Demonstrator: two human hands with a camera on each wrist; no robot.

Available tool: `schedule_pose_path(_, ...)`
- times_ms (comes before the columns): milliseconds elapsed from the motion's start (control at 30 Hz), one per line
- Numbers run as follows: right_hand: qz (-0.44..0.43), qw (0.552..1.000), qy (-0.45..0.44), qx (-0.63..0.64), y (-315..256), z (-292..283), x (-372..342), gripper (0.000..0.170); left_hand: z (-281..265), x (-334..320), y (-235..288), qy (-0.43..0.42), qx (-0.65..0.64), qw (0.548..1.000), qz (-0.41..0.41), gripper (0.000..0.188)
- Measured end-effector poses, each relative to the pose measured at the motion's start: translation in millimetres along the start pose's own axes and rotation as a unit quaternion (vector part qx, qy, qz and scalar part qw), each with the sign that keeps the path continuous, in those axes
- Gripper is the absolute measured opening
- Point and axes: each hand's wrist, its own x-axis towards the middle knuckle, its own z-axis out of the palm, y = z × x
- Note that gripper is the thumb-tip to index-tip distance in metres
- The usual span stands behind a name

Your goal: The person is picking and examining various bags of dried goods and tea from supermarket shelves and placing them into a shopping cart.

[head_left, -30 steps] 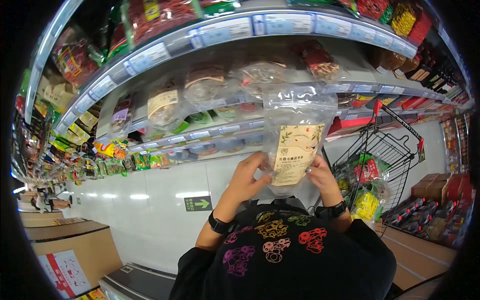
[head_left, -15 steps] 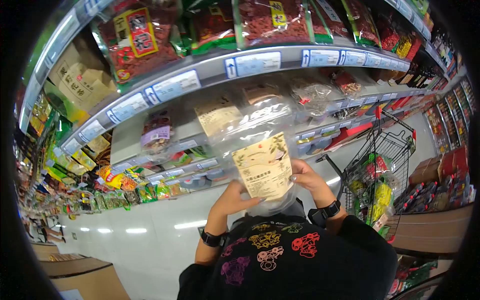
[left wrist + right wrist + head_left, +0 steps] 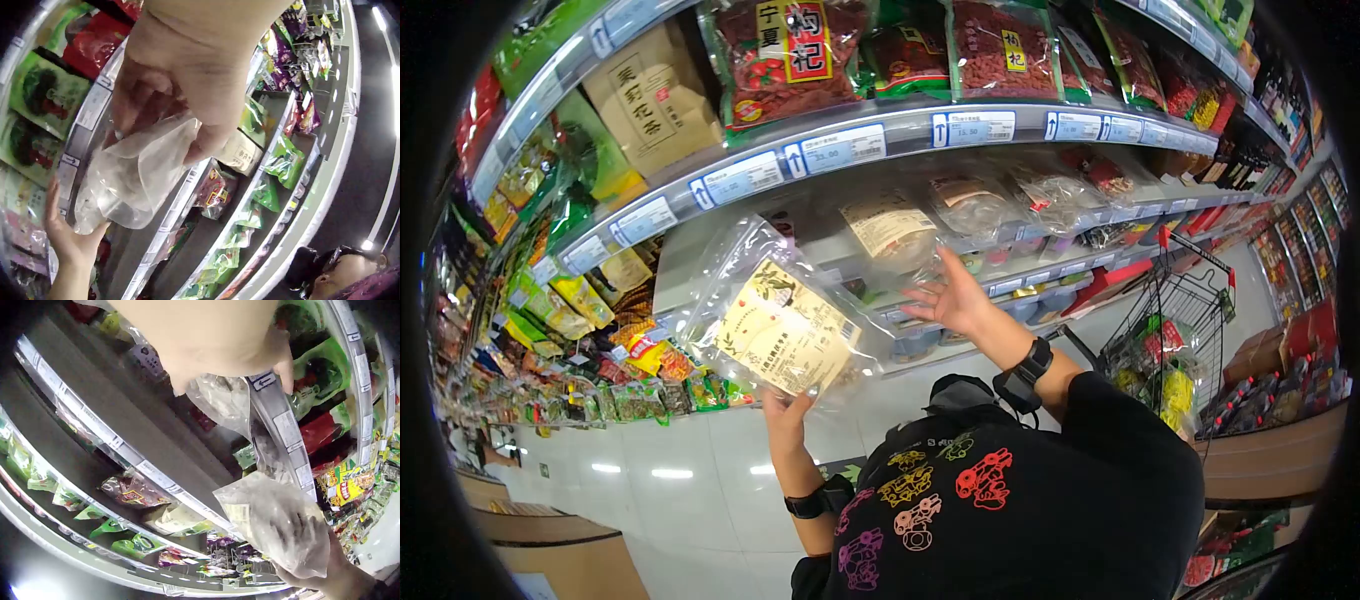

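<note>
"Where's the clear pouch (image 3: 790,330)?"
"Before the shelves (image 3: 908,137), its lower edge pinched in the fingers of the left hand (image 3: 786,418)."
"And the right hand (image 3: 956,300)?"
"Before the shelves too, fingers spread wide, near a second pouch (image 3: 888,230) on them."

Right of you: black wire shopping cart (image 3: 1195,302), red trim on the handle, yellow bag (image 3: 1176,398) inside among other packs. Upper shelf (image 3: 907,138) in front of you carries bags of red contents (image 3: 1011,62), with a tan paper pouch (image 3: 658,100) to their left and blue-edged price labels (image 3: 740,182) along the front. Farther left you've got yellow packets (image 3: 581,300). Near left: cardboard box (image 3: 572,568), glossy pale floor tiles (image 3: 690,530).
</note>
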Motion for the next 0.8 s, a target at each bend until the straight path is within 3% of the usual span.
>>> schedule_pose_path(33,0.008,1.000,-0.001,0.014,-1,4,2,0.080,-3,-1,1,0.041,0.017,0.999,0.004,0.042)
schedule_pose_path(200,0.063,0.994,0.036,0.086,-7,28,-2,0.074,-9,-9,14,0.063,0.082,0.995,-0.009,0.036)
schedule_pose_path(300,0.083,0.981,-0.092,0.147,-7,14,16,0.070,-8,-9,16,0.048,0.056,0.997,-0.023,0.037)
schedule_pose_path(500,0.055,0.987,-0.094,0.117,-4,16,4,0.052,-12,-4,8,0.000,0.010,0.999,-0.033,0.039)
schedule_pose_path(600,0.061,0.984,-0.145,0.089,-2,6,4,0.046,-11,1,2,-0.017,0.002,0.999,-0.037,0.038)
schedule_pose_path(700,0.074,0.982,-0.143,0.098,4,-9,4,0.045,-10,0,-3,-0.024,-0.010,0.999,-0.047,0.038)
schedule_pose_path(800,0.096,0.970,-0.203,0.095,10,-24,-1,0.047,-11,-1,-7,-0.038,-0.008,0.999,-0.036,0.039)
